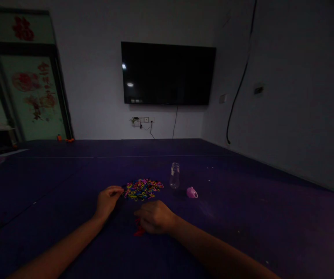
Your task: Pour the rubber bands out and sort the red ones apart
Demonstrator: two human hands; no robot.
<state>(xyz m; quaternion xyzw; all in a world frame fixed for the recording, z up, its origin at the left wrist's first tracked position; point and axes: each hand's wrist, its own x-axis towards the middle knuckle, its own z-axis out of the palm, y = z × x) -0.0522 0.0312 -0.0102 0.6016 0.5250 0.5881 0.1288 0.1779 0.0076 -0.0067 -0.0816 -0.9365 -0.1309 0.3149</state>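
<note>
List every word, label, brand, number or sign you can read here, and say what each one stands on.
"福", most likely, though blurred: the red character on the glass pane above the door.
Red writing on the door glass: too blurred to read.
White marking on the clear bottle: too small to read.

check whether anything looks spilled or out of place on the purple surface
Yes, mildly: small white specks lie scattered to the right of the uncapped bottle, standing out like stray litter against the dark purple surface. Nothing looks plainly damaged, though the picture is dim.
</note>
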